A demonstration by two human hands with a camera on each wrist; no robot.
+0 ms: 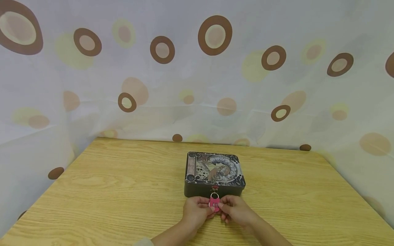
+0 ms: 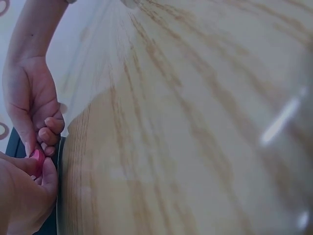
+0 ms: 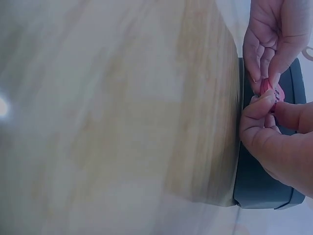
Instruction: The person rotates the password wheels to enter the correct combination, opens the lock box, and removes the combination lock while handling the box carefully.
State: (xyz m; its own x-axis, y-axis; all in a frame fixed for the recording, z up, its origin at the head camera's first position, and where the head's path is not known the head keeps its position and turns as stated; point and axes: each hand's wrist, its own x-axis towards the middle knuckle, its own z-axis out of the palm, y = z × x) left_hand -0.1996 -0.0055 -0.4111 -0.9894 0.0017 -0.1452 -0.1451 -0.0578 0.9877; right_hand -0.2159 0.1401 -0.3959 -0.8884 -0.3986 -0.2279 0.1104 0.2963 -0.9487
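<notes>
A pink combination padlock with number dials and a metal shackle is at the front of a dark tin box with a decorated lid. Its shackle stands up beside the red-and-metal clasp on the box's front wall. From the left, my left hand pinches the padlock between thumb and fingers. My right hand pinches its other side, thumb near the dials. In the right wrist view both hands meet at the padlock in front of the dark box wall. The box lid is down.
The box sits on a light wood-grain table. Behind and beside the table hangs a pale curtain with brown, yellow and pink round spots.
</notes>
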